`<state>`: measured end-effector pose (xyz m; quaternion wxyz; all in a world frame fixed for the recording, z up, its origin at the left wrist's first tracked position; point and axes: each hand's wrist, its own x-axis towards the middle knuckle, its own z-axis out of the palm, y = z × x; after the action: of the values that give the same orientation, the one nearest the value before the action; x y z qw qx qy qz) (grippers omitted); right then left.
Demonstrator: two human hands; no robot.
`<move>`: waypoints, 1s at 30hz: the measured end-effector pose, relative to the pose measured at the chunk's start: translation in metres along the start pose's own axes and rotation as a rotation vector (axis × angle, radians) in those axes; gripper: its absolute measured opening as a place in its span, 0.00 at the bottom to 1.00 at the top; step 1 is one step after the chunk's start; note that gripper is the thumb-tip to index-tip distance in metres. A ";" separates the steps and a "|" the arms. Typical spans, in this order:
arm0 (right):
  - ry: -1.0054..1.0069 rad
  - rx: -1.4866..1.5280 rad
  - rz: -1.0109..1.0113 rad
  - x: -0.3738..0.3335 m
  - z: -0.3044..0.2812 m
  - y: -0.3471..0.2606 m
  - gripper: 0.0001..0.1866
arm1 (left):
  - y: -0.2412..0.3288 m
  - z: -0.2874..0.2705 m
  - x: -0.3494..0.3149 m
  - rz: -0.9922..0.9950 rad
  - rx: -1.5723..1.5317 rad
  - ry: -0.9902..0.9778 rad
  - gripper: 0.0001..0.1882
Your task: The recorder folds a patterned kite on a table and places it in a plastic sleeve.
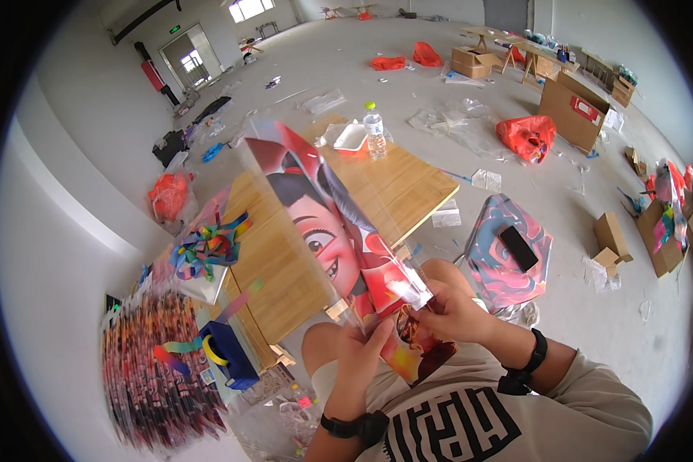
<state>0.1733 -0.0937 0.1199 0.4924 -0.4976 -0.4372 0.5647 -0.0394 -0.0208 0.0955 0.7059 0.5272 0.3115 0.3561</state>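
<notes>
A long, folded sheet printed with a cartoon face (327, 231), red and dark, slants up from my lap over the wooden table. Clear plastic shows along its left edge, like a sleeve. My left hand (359, 356) pinches its lower left edge between thumb and fingers. On the lower right side, my right hand (456, 312) grips it, thumb on top. Between my hands the lower end, with a yellow and dark printed figure, hangs over my lap. Some of the fingers are hidden behind the sheet.
On the wooden table (266, 285) stand a water bottle (374, 132) and a white tray (351, 138). Rainbow ribbons (208, 248) and a blue tape dispenser (229, 356) are left, above stacked printed packets (158, 369). A phone (518, 247) lies on a printed stool (508, 269) at right.
</notes>
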 end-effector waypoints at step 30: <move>0.149 0.143 -0.063 -0.014 -0.001 0.029 0.11 | 0.036 -0.010 0.013 0.153 -0.770 -0.022 0.30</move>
<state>0.1707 -0.1117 0.0930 0.5753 -0.4879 -0.3731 0.5401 -0.0463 0.0024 0.1267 0.8267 0.2493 0.1075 0.4928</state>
